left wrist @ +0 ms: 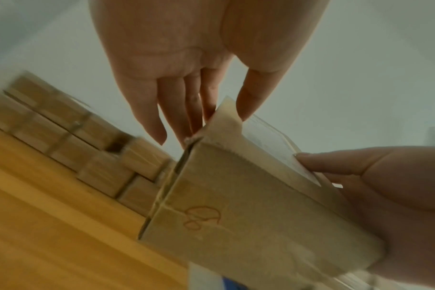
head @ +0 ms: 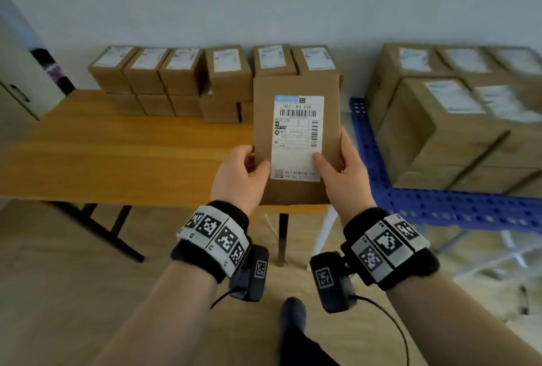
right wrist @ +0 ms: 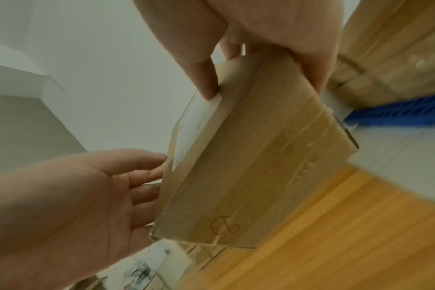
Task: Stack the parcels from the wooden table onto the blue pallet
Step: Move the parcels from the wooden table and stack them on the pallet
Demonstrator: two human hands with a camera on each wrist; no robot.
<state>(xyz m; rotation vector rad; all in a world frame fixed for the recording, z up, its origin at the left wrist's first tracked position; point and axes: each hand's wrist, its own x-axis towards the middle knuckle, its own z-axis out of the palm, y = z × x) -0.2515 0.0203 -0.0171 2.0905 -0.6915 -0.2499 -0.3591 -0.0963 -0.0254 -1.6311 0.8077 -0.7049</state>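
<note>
Parcel [head: 296, 142] held up in the air over the right end of the wooden table [head: 117, 157], label side toward the head camera. Left hand [head: 239, 173] grips its lower left edge, thumb on the front face, fingers curled round behind. Right hand [head: 341, 166] grips the lower right edge, thumb on the white shipping label [head: 297, 136], fingers out of sight behind the box.

Edges and room — the near half of the tabletop is bare wood up to its front edge. The remaining parcels [head: 187, 78] sit in a row along the back against the wall, 2 layers high. The held parcel covers the row's right end, so how far the row runs is not visible. Just right of the table stands the blue pallet [head: 440, 204], raised on a frame; its perforated front rim shows bare. The stacked parcels [head: 457, 119] on it run out of frame on the right.

Both wrist views are blurred; a round stamped mark on the parcel's end flap cannot be read. A dark shoe [head: 293, 314] shows on the floor below.
</note>
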